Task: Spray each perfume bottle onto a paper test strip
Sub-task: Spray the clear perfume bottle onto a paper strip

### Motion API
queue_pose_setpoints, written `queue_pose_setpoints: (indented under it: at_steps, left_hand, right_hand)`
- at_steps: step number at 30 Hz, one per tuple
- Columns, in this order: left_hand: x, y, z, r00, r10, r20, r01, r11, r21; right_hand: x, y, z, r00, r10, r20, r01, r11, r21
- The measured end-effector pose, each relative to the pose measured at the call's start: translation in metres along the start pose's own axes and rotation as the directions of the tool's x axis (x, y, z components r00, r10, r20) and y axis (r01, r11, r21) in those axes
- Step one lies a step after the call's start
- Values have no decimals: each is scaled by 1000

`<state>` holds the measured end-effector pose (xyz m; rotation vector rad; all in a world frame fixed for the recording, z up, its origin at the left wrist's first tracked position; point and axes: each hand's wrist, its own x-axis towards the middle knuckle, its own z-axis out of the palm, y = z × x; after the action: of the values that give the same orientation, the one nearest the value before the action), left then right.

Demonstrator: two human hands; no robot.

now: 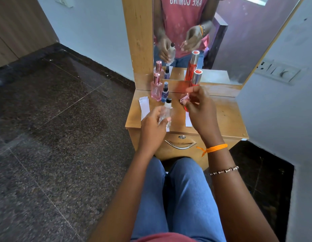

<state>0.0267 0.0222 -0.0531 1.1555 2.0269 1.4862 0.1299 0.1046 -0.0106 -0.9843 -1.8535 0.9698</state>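
My left hand [152, 127] grips a clear glass perfume bottle [166, 112] with a black nozzle, held upright above the dresser top. My right hand [199, 110] pinches a small pink cap [184, 99] just right of that bottle. At the back left stand a pink bottle [156, 89] and a small dark blue spray bottle [164, 92]. A tall red bottle with a silver cap [196, 78] rises behind my right hand. White paper strips [144, 106] lie at the left, and another paper strip [188, 121] lies under my right hand.
The small wooden dresser [226, 119] has a mirror [239, 41] at the back and a drawer with a metal handle [180, 145] in front. A white wall with a switch panel [277, 71] stands close on the right. Dark stone floor lies to the left.
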Motion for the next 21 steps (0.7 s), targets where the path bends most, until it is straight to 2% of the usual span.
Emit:
queue_pose_setpoints:
  at_steps: [6, 12, 14, 17, 19, 21]
  left_hand:
    - [2, 5, -8, 998, -61, -33, 59, 996, -62]
    - [1, 7, -8, 999, -54, -6, 53, 996, -76]
    - [2, 8, -8, 997, -72, 5, 72, 992, -105]
    - [8, 8, -9, 997, -73, 12, 74, 992, -103]
    - [10, 11, -9, 996, -67, 63, 75, 988, -133]
    - [12, 14, -8, 988, -60, 141, 87, 977, -195]
  right_hand:
    - [-13, 39, 18, 993, 69, 96, -40, 960, -278]
    - [-15, 49, 24, 993, 79, 87, -39, 918, -396]
    - [-16, 45, 20, 998, 5, 59, 20, 908, -418]
    - [-17, 30, 11, 987, -147, 65, 159, 945, -286]
    - [-19, 20, 7, 973, -138, 187, 163, 979, -122]
    - [-21, 16, 6, 956, -79, 284, 95, 994, -46]
